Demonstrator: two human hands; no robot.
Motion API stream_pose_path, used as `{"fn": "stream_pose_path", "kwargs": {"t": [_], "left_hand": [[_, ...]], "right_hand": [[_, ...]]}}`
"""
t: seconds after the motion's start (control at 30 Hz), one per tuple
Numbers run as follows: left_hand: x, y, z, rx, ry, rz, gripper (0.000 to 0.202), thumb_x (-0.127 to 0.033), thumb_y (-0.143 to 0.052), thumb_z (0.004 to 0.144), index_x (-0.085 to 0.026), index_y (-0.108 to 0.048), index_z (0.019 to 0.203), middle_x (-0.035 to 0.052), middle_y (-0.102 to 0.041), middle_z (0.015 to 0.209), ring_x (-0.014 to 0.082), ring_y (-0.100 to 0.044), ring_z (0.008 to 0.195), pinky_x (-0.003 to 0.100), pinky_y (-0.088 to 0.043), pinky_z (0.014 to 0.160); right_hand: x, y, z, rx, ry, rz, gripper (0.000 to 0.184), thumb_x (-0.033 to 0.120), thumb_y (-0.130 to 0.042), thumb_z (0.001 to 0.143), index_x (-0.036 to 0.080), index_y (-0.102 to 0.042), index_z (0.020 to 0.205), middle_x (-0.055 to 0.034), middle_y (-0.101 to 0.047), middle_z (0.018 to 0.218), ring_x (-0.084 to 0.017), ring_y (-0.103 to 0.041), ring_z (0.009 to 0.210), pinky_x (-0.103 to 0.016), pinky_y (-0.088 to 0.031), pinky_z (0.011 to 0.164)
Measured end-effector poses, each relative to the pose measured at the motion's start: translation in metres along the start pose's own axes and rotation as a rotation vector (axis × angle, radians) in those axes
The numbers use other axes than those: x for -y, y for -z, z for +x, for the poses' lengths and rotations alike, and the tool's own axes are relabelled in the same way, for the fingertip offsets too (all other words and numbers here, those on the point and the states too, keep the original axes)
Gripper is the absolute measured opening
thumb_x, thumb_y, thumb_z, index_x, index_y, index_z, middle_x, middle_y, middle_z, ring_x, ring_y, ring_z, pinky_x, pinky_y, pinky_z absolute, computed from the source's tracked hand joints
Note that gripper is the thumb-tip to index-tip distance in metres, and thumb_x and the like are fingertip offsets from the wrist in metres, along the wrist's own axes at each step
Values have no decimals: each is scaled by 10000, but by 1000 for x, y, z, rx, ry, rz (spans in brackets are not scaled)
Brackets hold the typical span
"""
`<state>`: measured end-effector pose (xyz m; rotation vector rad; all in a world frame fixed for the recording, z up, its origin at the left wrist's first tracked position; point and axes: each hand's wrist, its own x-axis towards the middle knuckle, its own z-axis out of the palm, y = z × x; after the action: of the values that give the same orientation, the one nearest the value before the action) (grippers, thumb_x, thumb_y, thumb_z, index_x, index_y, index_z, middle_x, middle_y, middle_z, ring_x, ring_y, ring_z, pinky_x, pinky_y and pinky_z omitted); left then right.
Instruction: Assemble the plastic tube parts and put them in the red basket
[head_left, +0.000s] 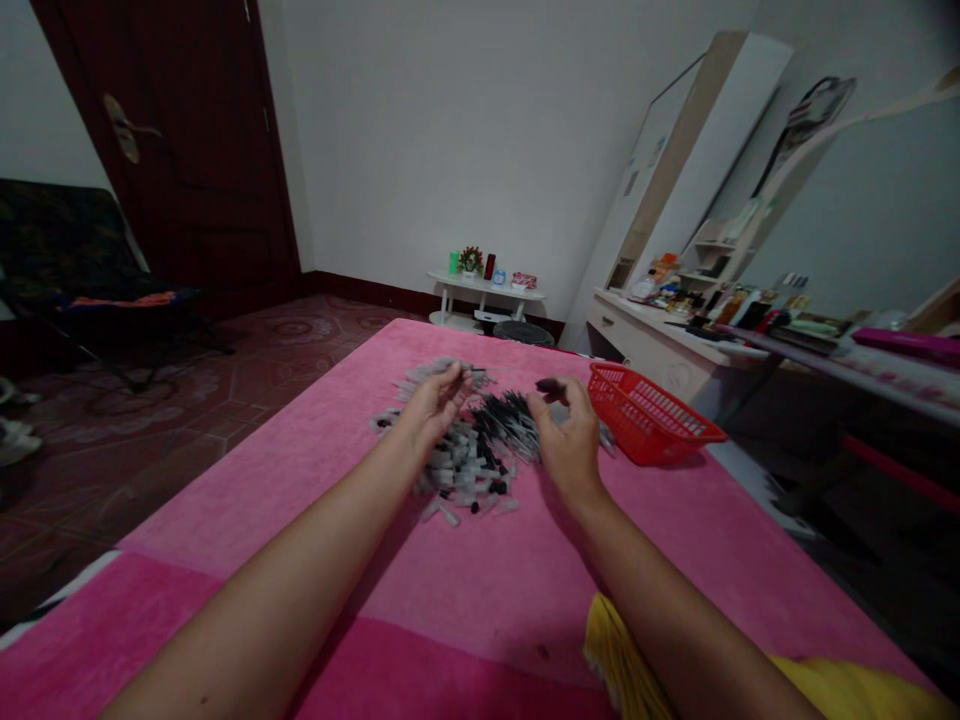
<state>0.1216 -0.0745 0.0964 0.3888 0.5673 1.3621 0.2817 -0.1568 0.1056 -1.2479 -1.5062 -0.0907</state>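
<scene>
Pink blanket [465, 600] fills the head view. On it, the left hand [437, 402] has fingers closed on pale pieces [450, 372] atop the pile of small parts [472, 460]. The right hand [568, 432] pinches a dark piece [547, 385] above the pile, red basket [645, 410] just right of its fingers.

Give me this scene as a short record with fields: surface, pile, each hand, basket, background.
surface: pink blanket
pile: small black and clear parts, heaped between the hands
left hand: fingers curled on pieces at the pile's far edge; grip unclear
right hand: pinching a small dark piece above the pile
basket: red basket, right of the pile, contents unclear
beyond: low white table by the wall
</scene>
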Motion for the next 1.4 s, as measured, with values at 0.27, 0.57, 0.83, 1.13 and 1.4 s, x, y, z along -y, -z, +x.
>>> {"fn": "stream_pose_path", "kwargs": {"t": [0.27, 0.57, 0.83, 1.13, 1.4], "left_hand": [[-27, 16, 13, -146, -52, -258, 108, -30, -541, 844, -103, -602, 793, 12, -632, 623, 61, -624, 565, 124, -561, 614], [-13, 18, 13, -92, -16, -154, 120, -11, -588, 798, -111, -593, 731, 18, -650, 634, 70, -637, 576, 133, -562, 599], [-6, 12, 4, -57, 31, 5, 95, -27, -622, 778, -108, -611, 727, 27, -665, 640, 85, -640, 558, 157, -558, 557], [0, 11, 3, 49, 10, 136, 102, -37, -645, 767, -102, -604, 700, 34, -683, 660, 97, -661, 583, 173, -565, 590], [16, 2, -8, 216, 49, 334, 73, -64, -715, 715, -79, -645, 729, 66, -691, 654, 126, -670, 588, 186, -554, 577]], "right_hand": [[27, -9, -29, 873, 40, -515, 299, 503, -706, 686, 205, -717, 702, -74, -706, 710, -208, -627, 664, -261, -349, 543], [42, -8, -37, 948, 101, -669, 207, 371, -701, 726, 181, -749, 789, -138, -726, 801, -260, -666, 742, -292, -393, 579], [48, 2, -32, 1071, 162, -593, 147, 264, -748, 666, 213, -735, 803, -83, -734, 820, -227, -663, 758, -261, -330, 546], [11, -3, -13, 630, -130, 10, 191, 151, -595, 674, 174, -708, 827, -22, -693, 718, -148, -593, 630, -229, -393, 565], [-14, -5, 1, 195, -546, 612, 290, 352, -720, 591, 158, -668, 800, -19, -670, 694, -140, -601, 574, -246, -496, 509]]}}
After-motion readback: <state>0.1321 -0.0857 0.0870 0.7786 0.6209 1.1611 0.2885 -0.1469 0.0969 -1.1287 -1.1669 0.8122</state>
